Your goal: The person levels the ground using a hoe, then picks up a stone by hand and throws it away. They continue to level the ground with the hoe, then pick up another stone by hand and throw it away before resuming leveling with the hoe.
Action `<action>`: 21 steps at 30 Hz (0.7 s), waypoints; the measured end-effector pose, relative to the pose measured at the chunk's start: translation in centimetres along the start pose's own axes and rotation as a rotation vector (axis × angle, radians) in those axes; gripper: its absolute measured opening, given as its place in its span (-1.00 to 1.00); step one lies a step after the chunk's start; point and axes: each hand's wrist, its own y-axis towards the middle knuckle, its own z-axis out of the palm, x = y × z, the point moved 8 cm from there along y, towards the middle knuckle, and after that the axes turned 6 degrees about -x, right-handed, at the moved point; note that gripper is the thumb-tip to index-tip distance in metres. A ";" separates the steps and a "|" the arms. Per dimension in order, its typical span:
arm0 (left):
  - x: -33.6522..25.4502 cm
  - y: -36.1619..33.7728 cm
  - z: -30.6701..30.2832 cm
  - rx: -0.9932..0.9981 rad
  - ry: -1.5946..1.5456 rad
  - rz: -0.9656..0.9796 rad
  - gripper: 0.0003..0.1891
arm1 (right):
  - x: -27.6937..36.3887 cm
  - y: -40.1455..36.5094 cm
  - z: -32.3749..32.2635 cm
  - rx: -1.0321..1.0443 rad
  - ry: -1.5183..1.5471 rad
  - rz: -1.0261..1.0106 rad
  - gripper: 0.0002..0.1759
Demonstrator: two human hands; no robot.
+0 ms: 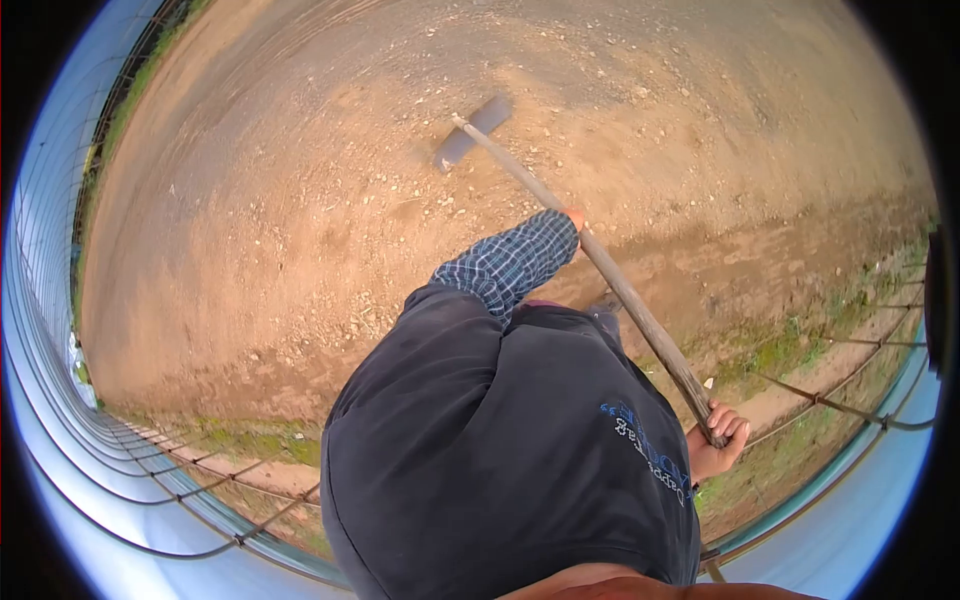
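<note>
A hoe (640, 310) with a long wooden handle runs diagonally from beside my body out over the dirt. Its flat grey blade (487, 118) is at the far end, low over the ground and slightly blurred. My left hand (576, 219) grips the handle around its middle; a checked sleeve hides most of that hand. Beside my waist, my right hand (718, 440) wraps its fingers around the near end of the handle.
Loose brown soil (300, 200) with scattered small stones stretches ahead. A wire fence (815, 399) runs behind and to both sides, with grass and moss (790, 350) along its foot. My shoe (606, 312) shows just below the handle.
</note>
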 end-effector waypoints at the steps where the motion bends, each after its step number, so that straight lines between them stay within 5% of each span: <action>1: 1.2 -2.2 1.2 -0.021 0.025 0.015 -0.89 | 1.4 1.7 -1.0 -0.004 -0.023 0.005 -0.65; 4: 7.4 -8.5 5.6 -0.073 0.117 0.027 -0.89 | 5.8 7.0 -4.9 -0.038 -0.031 0.040 -0.65; 8: 15.8 -6.8 10.4 -0.035 0.066 -0.091 -0.90 | 10.7 14.2 -8.1 0.044 -0.016 0.049 -0.66; 12: 19.5 -9.5 14.3 -0.001 -0.254 -0.140 -0.87 | 13.4 21.6 -10.0 0.092 -0.006 0.046 -0.64; 17: 15.5 -9.5 10.9 -0.149 -0.476 -0.111 -0.92 | 7.3 25.9 -7.4 0.231 0.086 0.225 -0.64; 21: 9.6 -5.8 1.2 -0.336 -0.518 -0.029 -0.90 | -0.2 22.2 -1.2 0.391 0.109 0.371 -0.64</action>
